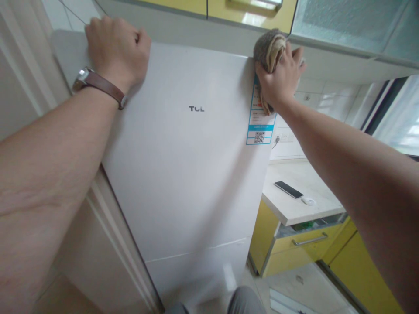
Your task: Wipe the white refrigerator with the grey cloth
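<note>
A white refrigerator (193, 157) with TCL lettering fills the middle of the head view. At its top left corner is my left hand (116, 50), closed with the fingers curled away from me; whatever they grip, if anything, is hidden. A watch with a brown strap (103, 87) is on that wrist. My right hand (281, 78) is wrapped around a bunched grey and beige cloth (269, 50) at the refrigerator's upper right edge. The cloth covers part of a blue and white label (260, 127) bearing a QR code.
Yellow cabinets (183, 5) hang overhead, beside a frosted glass door (353, 26). To the right, a dark flat phone-like device (288, 189) and a small white object (308, 201) lie on the counter (294, 213). Below it is a yellow drawer (303, 242). A door frame (111, 226) borders the left.
</note>
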Motion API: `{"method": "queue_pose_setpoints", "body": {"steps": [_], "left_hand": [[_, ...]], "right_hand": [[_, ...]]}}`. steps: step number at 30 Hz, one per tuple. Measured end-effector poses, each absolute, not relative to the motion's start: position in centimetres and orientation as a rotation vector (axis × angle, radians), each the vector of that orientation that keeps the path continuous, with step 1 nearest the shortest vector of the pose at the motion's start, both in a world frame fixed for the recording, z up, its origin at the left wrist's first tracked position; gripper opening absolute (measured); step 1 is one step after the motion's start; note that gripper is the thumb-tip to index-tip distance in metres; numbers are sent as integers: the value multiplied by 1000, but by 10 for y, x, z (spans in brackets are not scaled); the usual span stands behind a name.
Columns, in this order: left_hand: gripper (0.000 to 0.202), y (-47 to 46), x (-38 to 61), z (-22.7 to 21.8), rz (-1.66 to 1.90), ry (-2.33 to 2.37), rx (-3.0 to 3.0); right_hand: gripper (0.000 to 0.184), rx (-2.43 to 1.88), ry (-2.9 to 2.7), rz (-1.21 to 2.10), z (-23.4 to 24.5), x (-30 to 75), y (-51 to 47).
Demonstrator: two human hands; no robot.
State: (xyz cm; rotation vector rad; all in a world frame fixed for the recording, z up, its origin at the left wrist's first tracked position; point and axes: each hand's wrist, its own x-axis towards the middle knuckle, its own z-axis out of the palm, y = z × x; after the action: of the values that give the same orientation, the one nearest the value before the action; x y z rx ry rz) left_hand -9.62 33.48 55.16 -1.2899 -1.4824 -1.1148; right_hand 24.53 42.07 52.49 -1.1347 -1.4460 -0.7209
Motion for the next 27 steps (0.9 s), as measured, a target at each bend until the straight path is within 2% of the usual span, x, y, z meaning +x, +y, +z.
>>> {"method": "queue_pose_setpoints", "body": {"steps": [27], "left_hand": [[70, 328, -91, 551, -1026, -1554, -1269]], "right_hand": [[62, -1168, -1440, -663, 527, 244, 424]]}}
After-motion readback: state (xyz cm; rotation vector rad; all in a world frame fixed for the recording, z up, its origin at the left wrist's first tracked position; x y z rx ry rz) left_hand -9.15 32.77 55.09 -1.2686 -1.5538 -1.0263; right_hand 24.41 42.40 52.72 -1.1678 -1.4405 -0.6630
